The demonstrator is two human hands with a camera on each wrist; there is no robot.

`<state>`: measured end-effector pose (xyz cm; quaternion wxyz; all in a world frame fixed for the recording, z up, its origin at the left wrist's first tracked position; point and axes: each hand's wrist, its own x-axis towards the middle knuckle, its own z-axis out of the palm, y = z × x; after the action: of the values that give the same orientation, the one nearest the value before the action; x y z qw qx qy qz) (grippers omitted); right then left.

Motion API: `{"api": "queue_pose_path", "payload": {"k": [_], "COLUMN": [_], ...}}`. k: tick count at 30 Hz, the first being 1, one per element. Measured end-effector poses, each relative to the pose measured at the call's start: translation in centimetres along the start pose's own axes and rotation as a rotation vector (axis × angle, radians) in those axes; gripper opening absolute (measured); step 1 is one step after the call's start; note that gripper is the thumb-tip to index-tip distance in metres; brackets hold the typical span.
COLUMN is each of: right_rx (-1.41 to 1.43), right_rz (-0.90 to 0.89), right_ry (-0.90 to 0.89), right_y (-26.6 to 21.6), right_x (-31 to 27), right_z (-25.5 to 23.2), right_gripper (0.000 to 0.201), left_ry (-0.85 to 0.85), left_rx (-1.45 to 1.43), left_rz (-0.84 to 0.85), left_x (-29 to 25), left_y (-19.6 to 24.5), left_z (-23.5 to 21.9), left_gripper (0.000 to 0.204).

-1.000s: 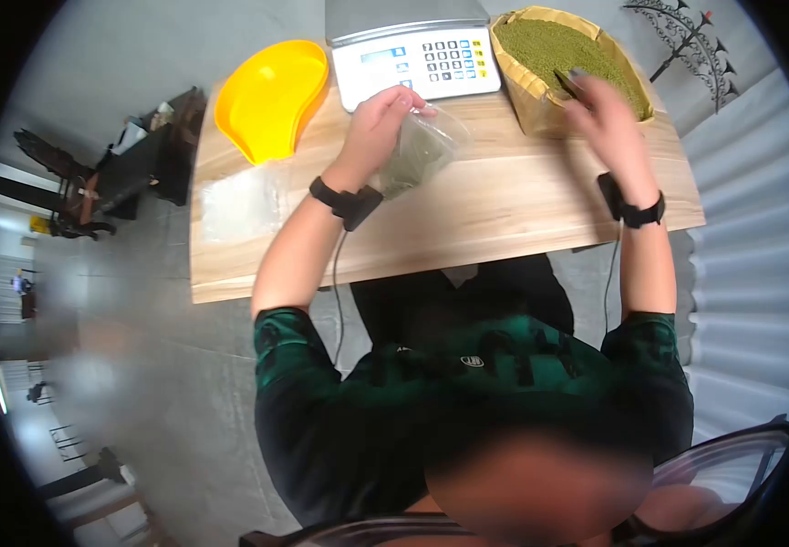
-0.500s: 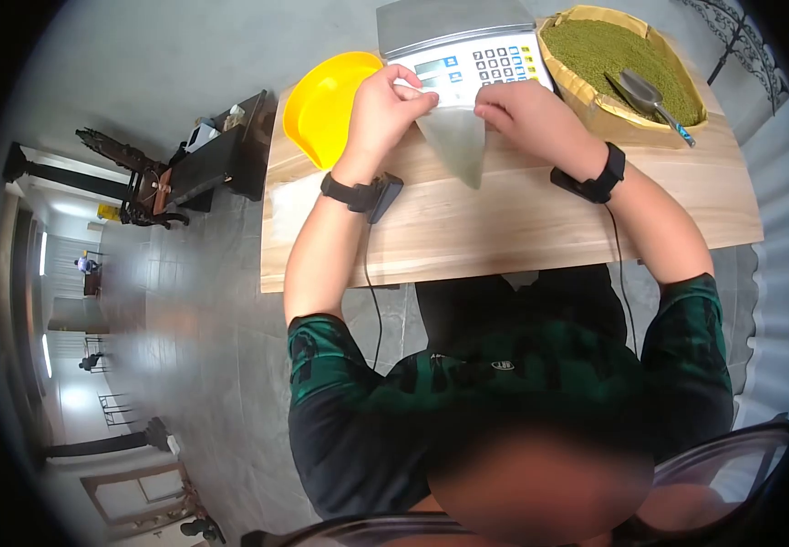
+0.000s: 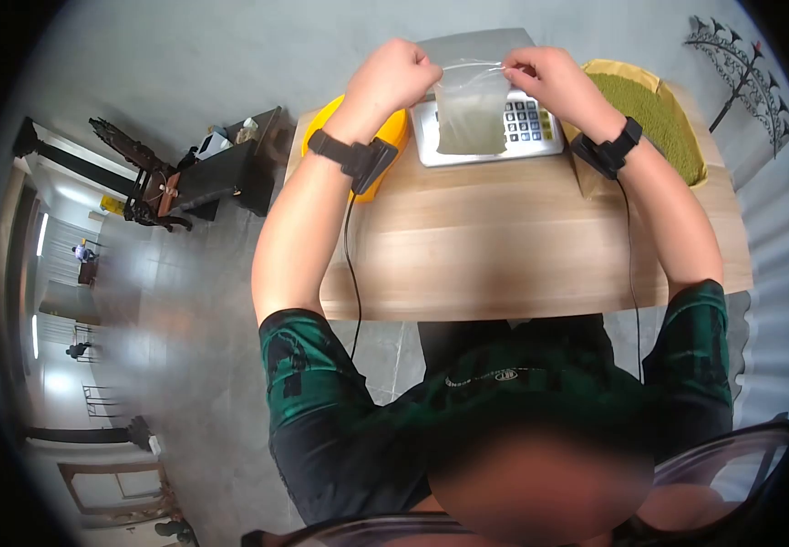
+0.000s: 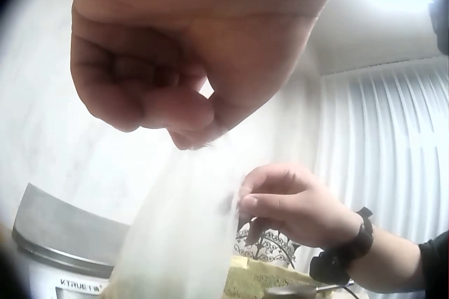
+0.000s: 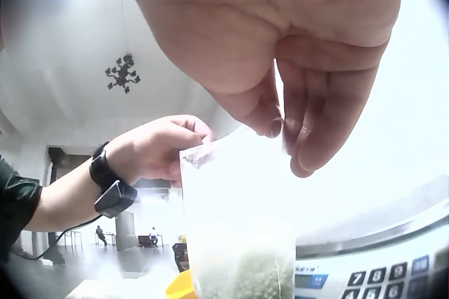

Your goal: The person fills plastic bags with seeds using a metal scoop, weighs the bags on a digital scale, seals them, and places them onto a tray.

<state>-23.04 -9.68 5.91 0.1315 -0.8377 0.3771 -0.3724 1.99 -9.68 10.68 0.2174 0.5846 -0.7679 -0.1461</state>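
Between my two hands hangs a clear zip bag (image 3: 472, 109), upright, with small green beans (image 5: 256, 274) at its bottom. My left hand (image 3: 396, 77) pinches one top corner of the bag between thumb and fingers. At the opposite top corner, my right hand (image 3: 551, 80) grips the bag's edge between thumb and fingertips. The bag overlaps the display side of the white digital scale (image 3: 429, 150) in the head view. Both wrist views show the film stretched between the hands.
An open paper sack (image 3: 592, 178) of green beans stands right of the scale. A metal scoop (image 4: 291, 290) lies on those beans. Left of the scale is a yellow pan (image 3: 321, 118), partly behind my left forearm. All of these stand on a wooden table (image 3: 495, 237).
My right hand has left the scoop in the sack and come to the bag. Both hands then raised the bag from the table's middle to in front of the scale, spreading its top.
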Motion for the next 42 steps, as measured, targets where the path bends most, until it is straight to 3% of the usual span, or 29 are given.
{"api": "queue_pose_path", "payload": {"k": [2, 4, 6, 10, 12, 13, 16, 18, 21, 26, 32, 35, 37, 38, 40, 42], "right_rx": [-0.010, -0.036, -0.087, -0.165, -0.234, -0.234, -0.300, -0.295, -0.347, -0.274, -0.131, -0.126, -0.114, -0.023, 0.170, 0.428], "right_rz": [-0.039, 0.004, -0.083, -0.154, -0.184, -0.187, -0.131, -0.114, -0.020, 0.026, -0.022, -0.133, -0.090, -0.107, -0.065, -0.040], "right_ry": [0.083, 0.052, 0.131, 0.171, 0.132, 0.132, 0.093, 0.164, 0.094, 0.155, 0.150, 0.260, 0.353, 0.347, 0.282, 0.149], "right_y": [0.0, 0.6, 1.3, 3.6, 4.7, 5.0, 5.6, 5.9, 8.4, 8.8, 8.2, 8.4, 5.6, 4.3, 1.7, 1.6], "right_x": [2.1, 4.6, 6.6, 10.3, 11.9, 12.4, 13.3, 13.5, 13.6, 12.6, 11.5, 10.7, 8.0, 6.4, 2.1, -2.0], "right_z": [-0.8, -1.7, -2.2, -2.2, -2.3, -2.3, -2.6, -2.4, -0.6, 0.4, 1.0, 1.2, 0.2, -0.1, 0.2, 2.7], "right_gripper": [0.017, 0.016, 0.017, 0.014, 0.013, 0.013, 0.013, 0.013, 0.013, 0.014, 0.027, 0.036, 0.038, 0.038, 0.034, 0.028], "left_ry": [0.056, 0.106, 0.207, 0.285, 0.303, 0.306, 0.340, 0.344, 0.289, 0.301, 0.272, 0.316, 0.505, 0.456, 0.362, 0.214], "left_rx": [-0.069, -0.135, -0.111, -0.198, -0.474, -0.473, -0.580, -0.696, -0.714, -0.769, -0.801, -0.899, -1.240, -1.312, -1.378, -1.425], "left_rz": [0.012, 0.026, 0.006, 0.038, -0.057, -0.057, -0.090, -0.094, -0.138, -0.151, -0.197, -0.179, -0.003, 0.140, 0.257, 0.221], "left_x": [1.3, 3.0, 5.0, 8.1, 9.4, 10.0, 11.3, 11.9, 12.4, 12.5, 11.4, 10.3, 7.1, 5.2, 0.5, -3.9], "left_y": [0.6, 0.7, 0.2, -0.9, -1.3, -1.4, -1.5, -1.6, -2.5, -3.2, -3.3, -3.0, -1.6, -1.6, -0.5, 0.5], "left_z": [-1.5, -2.8, -3.6, -3.1, -2.4, -2.0, -1.2, -0.4, 1.9, 3.1, 3.2, 3.2, 2.7, 2.6, 3.5, 6.0], "left_gripper": [0.024, 0.025, 0.023, 0.022, 0.021, 0.021, 0.019, 0.022, 0.021, 0.020, 0.026, 0.030, 0.023, 0.019, 0.014, 0.019]}}
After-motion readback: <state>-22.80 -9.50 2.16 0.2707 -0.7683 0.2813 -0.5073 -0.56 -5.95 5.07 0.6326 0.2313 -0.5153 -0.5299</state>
